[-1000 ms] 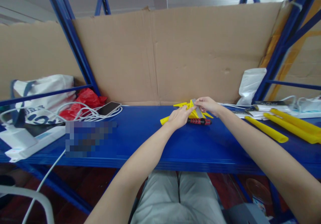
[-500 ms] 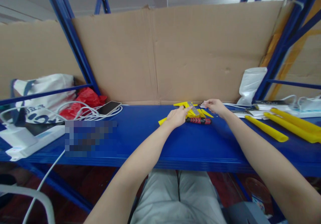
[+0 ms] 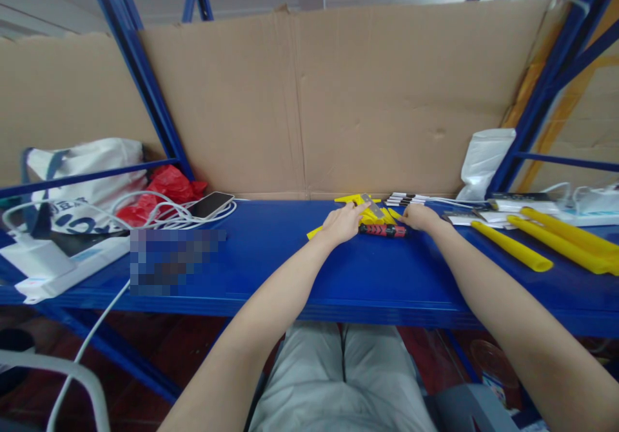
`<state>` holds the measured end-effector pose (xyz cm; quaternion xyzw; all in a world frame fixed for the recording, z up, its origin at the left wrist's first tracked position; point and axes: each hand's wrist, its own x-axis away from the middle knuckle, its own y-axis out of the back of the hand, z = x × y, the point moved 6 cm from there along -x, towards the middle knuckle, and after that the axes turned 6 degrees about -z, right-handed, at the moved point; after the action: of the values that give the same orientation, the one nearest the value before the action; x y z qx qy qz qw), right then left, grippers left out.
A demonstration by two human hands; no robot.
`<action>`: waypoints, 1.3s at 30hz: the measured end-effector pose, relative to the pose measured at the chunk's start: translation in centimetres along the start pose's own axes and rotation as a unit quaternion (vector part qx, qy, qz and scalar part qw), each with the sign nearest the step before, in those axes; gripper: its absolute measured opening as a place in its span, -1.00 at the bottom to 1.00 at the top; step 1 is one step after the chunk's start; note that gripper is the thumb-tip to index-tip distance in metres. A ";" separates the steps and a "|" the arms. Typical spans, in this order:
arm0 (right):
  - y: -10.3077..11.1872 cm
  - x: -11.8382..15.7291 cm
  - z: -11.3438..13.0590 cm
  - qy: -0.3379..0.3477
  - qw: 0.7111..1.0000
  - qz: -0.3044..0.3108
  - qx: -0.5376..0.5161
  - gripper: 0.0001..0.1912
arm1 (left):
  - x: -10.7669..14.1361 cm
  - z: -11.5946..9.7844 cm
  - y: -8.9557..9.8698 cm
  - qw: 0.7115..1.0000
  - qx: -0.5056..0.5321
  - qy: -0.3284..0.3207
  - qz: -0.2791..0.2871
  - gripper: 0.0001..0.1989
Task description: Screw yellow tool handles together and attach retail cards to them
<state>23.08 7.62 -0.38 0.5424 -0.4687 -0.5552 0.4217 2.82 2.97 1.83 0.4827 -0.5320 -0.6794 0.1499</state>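
Note:
My left hand (image 3: 341,222) rests at the middle of the blue tabletop, its fingers closed at a yellow piece (image 3: 370,216) with a flat grey metal plate (image 3: 371,206) on it. Several thin yellow pieces lie about those fingers. Directly in front of both hands is a red and black tool handle (image 3: 384,230). My right hand (image 3: 420,217) is low at the table, beside the handle's right end and a yellow sliver (image 3: 395,215). Its fingers are curled together; whatever is in them is hidden. Behind it lie several small white pieces with black bands (image 3: 406,198).
Yellow tubes (image 3: 512,245) and flat white packets (image 3: 464,218) lie to the right. A white pouch (image 3: 486,164) leans at the back. On the left are a phone (image 3: 213,205), coiled white cables, a red bag (image 3: 171,186), a cloth bag (image 3: 91,180) and a power strip (image 3: 72,267).
My right hand has moved right and towards me, away from the banded white pieces, which now show behind it. My left hand has stayed in place.

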 end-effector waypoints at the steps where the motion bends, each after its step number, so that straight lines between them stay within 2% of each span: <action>1: -0.1 -0.1 0.1 0.005 1.000 -0.002 0.004 -0.67 | -0.1 0.1 -0.1 1.000 0.002 0.001 0.001 -0.52; 5: -0.1 -0.1 0.3 0.000 1.000 -0.013 0.006 -0.63 | -0.2 0.4 -0.5 1.000 0.005 0.000 0.004 -0.51; 10: 1.1 0.8 0.3 -0.037 0.998 -0.045 -0.002 -0.67 | -0.2 0.3 -0.5 1.000 -0.003 -0.002 0.007 -0.51; 14: 2.5 1.1 -0.3 -0.071 0.987 -0.123 -0.077 -0.72 | -0.1 0.2 -0.2 1.000 -0.004 -0.001 0.003 -0.52; 17: 3.3 0.9 -1.1 -0.098 0.961 -0.190 -0.176 -0.77 | -0.1 0.2 -0.2 1.000 -0.006 -0.003 0.005 -0.53; 20: 3.8 0.9 -2.0 -0.136 0.918 -0.248 -0.278 -0.83 | -0.2 0.3 -0.3 1.000 -0.005 -0.002 0.004 -0.53; 22: 3.8 1.0 -2.2 -0.162 0.880 -0.260 -0.363 -0.87 | -0.2 0.4 -0.3 1.000 -0.002 -0.001 0.002 -0.53; 26: 3.2 1.4 -1.4 -0.209 0.773 -0.202 -0.564 -0.91 | -0.2 0.4 -0.4 1.000 -0.001 -0.005 0.001 -0.53; 29: 2.9 1.9 -0.5 -0.236 0.701 -0.165 -0.653 -0.93 | -0.3 0.4 -0.4 1.000 0.002 -0.007 0.001 -0.52; 35: 2.4 2.3 0.6 -0.268 0.623 -0.087 -0.729 -0.89 | -0.2 0.3 -0.5 1.000 0.003 -0.004 0.005 -0.52; 39: 2.7 2.5 1.6 -0.254 0.598 -0.037 -0.759 -0.79 | -0.1 0.2 -0.4 1.000 0.004 -0.003 0.005 -0.52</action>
<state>21.22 4.77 1.67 -0.1192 0.0538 -0.8411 0.5248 2.81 3.30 1.57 0.4787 -0.5378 -0.6777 0.1494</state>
